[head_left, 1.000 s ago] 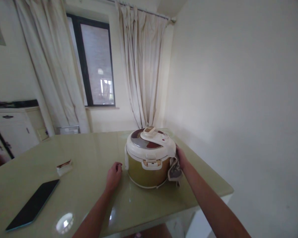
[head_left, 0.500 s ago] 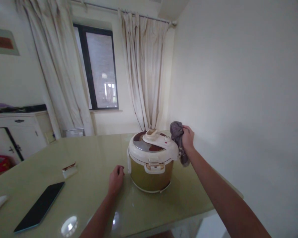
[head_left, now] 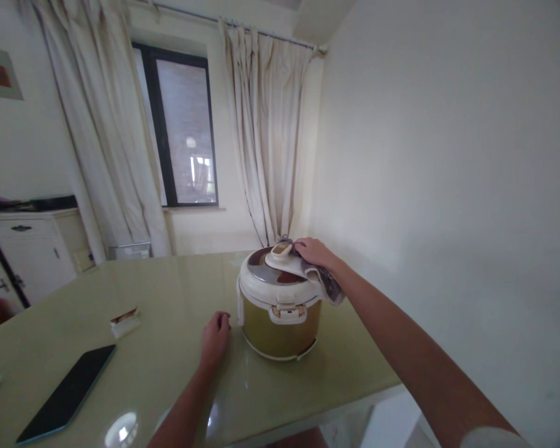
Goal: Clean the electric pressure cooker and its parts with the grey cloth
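A rice cooker point(head_left: 280, 330) with a white lid and a gold-green body stands upright on the pale green table point(head_left: 177, 292). My right hand point(head_left: 315, 252) presses a grey cloth point(head_left: 329, 287) onto the right side of the lid, fingers closed on the fabric. Part of the cloth hangs over the lid's right edge. To the left of the cooker, my left hand point(head_left: 215, 339) rests on the table with its fingers curled in, a little apart from the cooker's side. Nothing shows in it.
A dark tablet-like device point(head_left: 68, 395) lies at the table's left front. Beyond it is a small white packet point(head_left: 125, 322) with a brown edge. A white wall point(head_left: 448, 186) rises along the right, and curtains point(head_left: 270, 137) hang behind. A white cabinet point(head_left: 32, 249) stands at far left.
My right hand has moved left with the cloth, from beside the cooker's right edge onto its lid. My left hand stays beside the cooker. The view has shifted slightly.
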The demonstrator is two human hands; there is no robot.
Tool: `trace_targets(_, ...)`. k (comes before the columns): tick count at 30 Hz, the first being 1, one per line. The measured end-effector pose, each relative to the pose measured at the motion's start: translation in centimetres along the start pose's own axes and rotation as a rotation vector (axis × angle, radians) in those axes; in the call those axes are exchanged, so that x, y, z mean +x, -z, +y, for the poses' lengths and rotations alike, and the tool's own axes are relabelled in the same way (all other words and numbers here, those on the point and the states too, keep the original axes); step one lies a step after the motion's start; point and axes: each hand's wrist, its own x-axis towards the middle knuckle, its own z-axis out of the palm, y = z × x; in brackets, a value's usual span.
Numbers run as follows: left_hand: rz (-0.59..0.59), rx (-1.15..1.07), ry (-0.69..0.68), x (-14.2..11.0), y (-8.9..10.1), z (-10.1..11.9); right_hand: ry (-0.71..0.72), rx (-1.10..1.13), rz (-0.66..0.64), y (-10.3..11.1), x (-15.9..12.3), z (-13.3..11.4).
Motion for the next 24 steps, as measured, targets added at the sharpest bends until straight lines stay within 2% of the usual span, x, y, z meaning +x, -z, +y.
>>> trace_targets(4, 0.006, -0.022, -0.01, 0.2, -0.3, -0.2, 0.093, -0.065, 0.221, -0.2, -3.1, 0.8)
trace_targets(7, -0.001, -0.011, -0.013, 0.4, -0.4, -0.2, 0.253, -0.035, 0.343, -0.2, -5.5, 1.3)
trace_targets(10, -0.012, 0.005, -0.018, 0.5, -0.4, -0.2, 0.449, -0.025, 0.396, -0.2, -7.5, 0.6)
trace_targets(13, -0.015, 0.017, -0.021, 0.5, -0.4, -0.2, 0.624, -0.058, 0.342, -0.3, -9.2, -1.5)
trace_targets(15, -0.012, 0.029, -0.027, 0.5, -0.4, -0.3, 0.675, -0.095, 0.283, -0.5, -9.9, -3.4)
trace_targets(19, -0.01, 0.048, -0.035, 0.5, -0.5, -0.4, 0.714, -0.185, 0.218, -1.5, -10.1, -7.0)
trace_targets(24, -0.034, 0.066, -0.042, 0.5, -0.3, -0.3, 0.717, -0.262, 0.168, -2.5, -8.0, -10.4)
